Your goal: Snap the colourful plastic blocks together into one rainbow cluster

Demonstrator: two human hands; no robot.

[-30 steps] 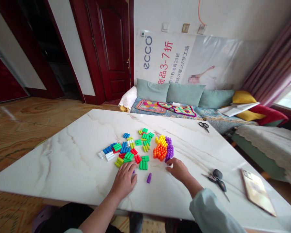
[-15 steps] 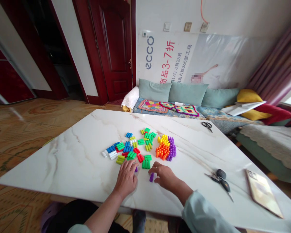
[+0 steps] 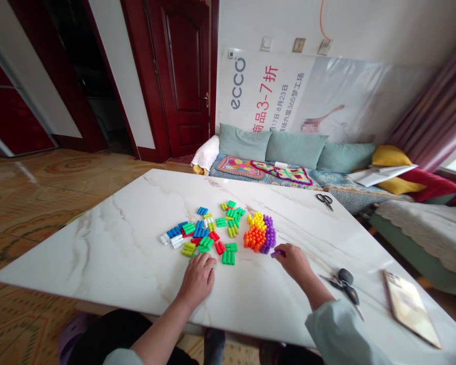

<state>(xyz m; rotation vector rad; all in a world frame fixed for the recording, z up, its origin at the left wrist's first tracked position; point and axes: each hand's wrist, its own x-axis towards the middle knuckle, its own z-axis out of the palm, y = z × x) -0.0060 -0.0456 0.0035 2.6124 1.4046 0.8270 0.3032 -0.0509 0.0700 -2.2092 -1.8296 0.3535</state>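
Note:
My right hand (image 3: 291, 259) pinches a small purple peg (image 3: 277, 253) between thumb and fingertips, just in front of the cluster of purple pegs (image 3: 268, 234). Yellow pegs (image 3: 257, 220) and orange pegs (image 3: 254, 238) stand packed against that cluster. My left hand (image 3: 199, 276) rests on the tabletop with fingers extended and bent downward, its fingertips by a green piece mostly hidden under them. Beyond its fingers lie green pegs (image 3: 205, 244) and lime pegs (image 3: 188, 249). Another green group (image 3: 229, 254) lies between my hands.
Blue pegs (image 3: 201, 229), white pegs (image 3: 177, 242) and red pegs (image 3: 220, 247) are scattered on the white marbled table (image 3: 114, 253). Black-handled scissors or snips (image 3: 345, 285) and a gold phone (image 3: 411, 306) lie at the right. More scissors (image 3: 324, 200) lie near the far edge.
My right hand has picked up the purple peg and carried it right to the purple cluster. The purple piece beside my left thumb no longer shows; my left hand has barely moved.

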